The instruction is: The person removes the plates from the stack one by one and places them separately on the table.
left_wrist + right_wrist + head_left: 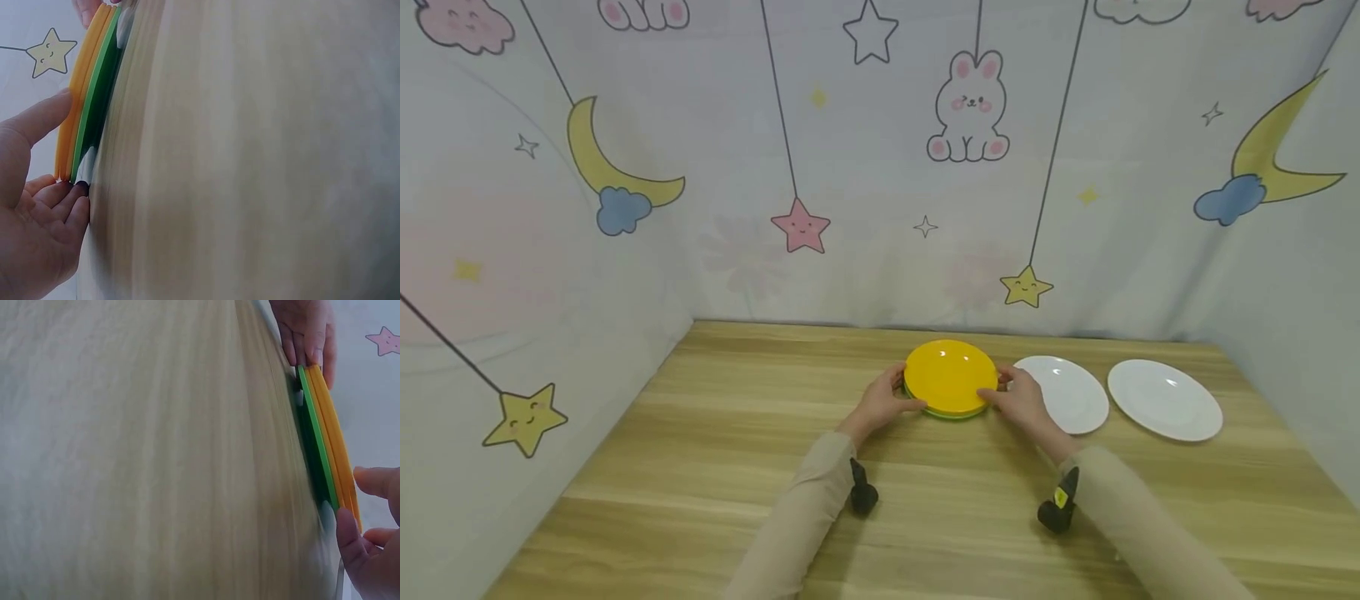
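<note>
A stack of round plates lies between my two hands at the middle back of the table, with yellow-orange plates (951, 377) on top and a green plate (94, 106) below. My left hand (882, 402) holds the stack's left rim, its thumb at the near edge and its fingers round the side. At the opposite rim is my right hand (1021, 403), holding it with thumb over the top edge and fingers at the far side. Whether the green plate touches the table I cannot tell.
Two white plates lie to the right on the wooden table (737, 467): a nearer white plate (1071, 396), partly behind my right hand, and a farther white plate (1165, 402). A printed cloth wall (880, 275) stands behind the table and along its sides.
</note>
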A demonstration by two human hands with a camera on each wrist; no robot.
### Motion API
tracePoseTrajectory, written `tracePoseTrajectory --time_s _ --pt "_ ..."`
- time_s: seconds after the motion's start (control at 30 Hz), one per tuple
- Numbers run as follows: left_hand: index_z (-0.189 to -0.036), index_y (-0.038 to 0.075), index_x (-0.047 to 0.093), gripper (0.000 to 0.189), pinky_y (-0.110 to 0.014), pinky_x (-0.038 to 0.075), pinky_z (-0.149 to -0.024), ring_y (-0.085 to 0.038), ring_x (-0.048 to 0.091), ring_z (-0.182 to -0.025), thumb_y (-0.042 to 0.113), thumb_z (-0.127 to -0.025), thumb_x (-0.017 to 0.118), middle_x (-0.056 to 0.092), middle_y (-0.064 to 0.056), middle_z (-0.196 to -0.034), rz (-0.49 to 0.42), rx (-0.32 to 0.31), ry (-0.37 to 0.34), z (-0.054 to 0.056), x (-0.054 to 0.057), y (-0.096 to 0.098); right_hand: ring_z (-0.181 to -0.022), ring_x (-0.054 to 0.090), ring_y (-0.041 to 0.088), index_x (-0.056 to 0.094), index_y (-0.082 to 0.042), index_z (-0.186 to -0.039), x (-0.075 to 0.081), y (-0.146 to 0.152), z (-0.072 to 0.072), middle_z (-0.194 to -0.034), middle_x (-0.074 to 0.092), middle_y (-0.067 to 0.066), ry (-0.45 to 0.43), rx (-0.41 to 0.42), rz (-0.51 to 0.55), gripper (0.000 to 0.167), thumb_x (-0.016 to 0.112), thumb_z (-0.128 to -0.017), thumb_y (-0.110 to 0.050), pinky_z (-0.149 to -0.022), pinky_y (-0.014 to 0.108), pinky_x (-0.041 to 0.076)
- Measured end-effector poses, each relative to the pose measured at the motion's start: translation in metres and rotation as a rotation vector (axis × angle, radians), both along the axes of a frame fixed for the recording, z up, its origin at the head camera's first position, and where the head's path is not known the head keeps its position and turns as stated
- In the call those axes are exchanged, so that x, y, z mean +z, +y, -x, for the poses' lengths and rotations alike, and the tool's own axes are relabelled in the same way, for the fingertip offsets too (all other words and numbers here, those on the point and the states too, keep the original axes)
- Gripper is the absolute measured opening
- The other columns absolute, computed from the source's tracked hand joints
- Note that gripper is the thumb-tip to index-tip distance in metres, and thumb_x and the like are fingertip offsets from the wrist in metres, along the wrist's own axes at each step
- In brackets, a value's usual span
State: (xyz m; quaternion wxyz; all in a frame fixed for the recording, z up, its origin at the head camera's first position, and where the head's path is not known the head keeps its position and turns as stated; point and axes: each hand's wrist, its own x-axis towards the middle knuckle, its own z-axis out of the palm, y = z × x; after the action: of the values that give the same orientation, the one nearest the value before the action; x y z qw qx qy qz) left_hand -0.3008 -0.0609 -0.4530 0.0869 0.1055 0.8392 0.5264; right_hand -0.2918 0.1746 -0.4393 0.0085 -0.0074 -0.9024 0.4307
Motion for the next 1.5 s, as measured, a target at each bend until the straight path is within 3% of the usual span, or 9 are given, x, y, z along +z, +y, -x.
tracePoseTrajectory --time_s 0.17,0.5,0.73,0.83,1.07,1.5 --pt "-0.140 -0.001 0.027 0.081 -0.038 0.030 -0.107 -0.028 0.036 -0.128 0.020 -0.077 0.073 0.033 -0.016 -0.142 0.009 0.001 -0.005 0.000 0.002 0.000 -0.087 0.050 0.028 0.052 0.010 -0.119 -0.003 -0.001 0.000 -0.104 0.051 0.022 0.040 -0.024 -0.007 0.052 0.069 -0.079 -0.019 -0.053 0.020 0.047" --pt "-0.138 0.000 0.031 0.077 -0.036 0.031 -0.106 -0.027 0.038 -0.127 0.016 -0.076 0.074 0.038 -0.015 -0.140 -0.003 -0.002 0.008 0.001 0.001 0.001 -0.087 0.050 0.026 0.050 0.009 -0.121 -0.002 -0.005 0.004 -0.107 0.052 0.021 -0.029 -0.096 0.009 0.052 0.069 -0.078 -0.014 -0.064 0.024 0.049" --pt "-0.138 0.000 0.032 0.076 -0.038 0.032 -0.106 -0.028 0.038 -0.126 0.016 -0.076 0.073 0.039 -0.015 -0.139 -0.005 -0.007 0.022 0.000 0.000 0.001 -0.065 0.054 0.015 0.045 0.007 -0.126 0.001 -0.004 0.005 -0.108 0.051 0.020 -0.081 -0.115 0.102 0.053 0.067 -0.080 -0.008 -0.053 0.021 0.053" --pt "-0.138 -0.001 0.031 0.076 -0.040 0.031 -0.106 -0.030 0.038 -0.127 0.016 -0.077 0.073 0.038 -0.017 -0.140 -0.011 -0.009 0.019 0.000 0.000 0.001 -0.064 0.053 0.011 0.044 0.006 -0.128 0.002 -0.003 0.005 -0.109 0.050 0.020 -0.105 -0.123 0.134 0.055 0.067 -0.080 -0.008 -0.053 0.019 0.052" --pt "-0.138 -0.005 0.029 0.076 -0.039 0.030 -0.107 -0.031 0.036 -0.128 0.012 -0.078 0.071 0.034 -0.020 -0.141 -0.026 -0.022 0.020 0.001 0.000 0.001 -0.067 0.054 0.011 0.042 0.006 -0.130 0.002 0.002 0.006 -0.111 0.050 0.022 -0.136 -0.107 0.230 0.057 0.066 -0.079 -0.004 -0.057 0.019 0.054" --pt "-0.138 -0.005 0.029 0.076 -0.039 0.029 -0.107 -0.030 0.036 -0.128 0.008 -0.077 0.072 0.034 -0.019 -0.141 -0.014 -0.025 0.013 -0.001 0.005 0.000 -0.059 0.052 0.006 0.038 0.006 -0.132 0.008 0.007 0.000 -0.108 0.045 0.019 -0.120 -0.035 0.368 0.056 0.062 -0.082 -0.001 -0.054 0.018 0.053"
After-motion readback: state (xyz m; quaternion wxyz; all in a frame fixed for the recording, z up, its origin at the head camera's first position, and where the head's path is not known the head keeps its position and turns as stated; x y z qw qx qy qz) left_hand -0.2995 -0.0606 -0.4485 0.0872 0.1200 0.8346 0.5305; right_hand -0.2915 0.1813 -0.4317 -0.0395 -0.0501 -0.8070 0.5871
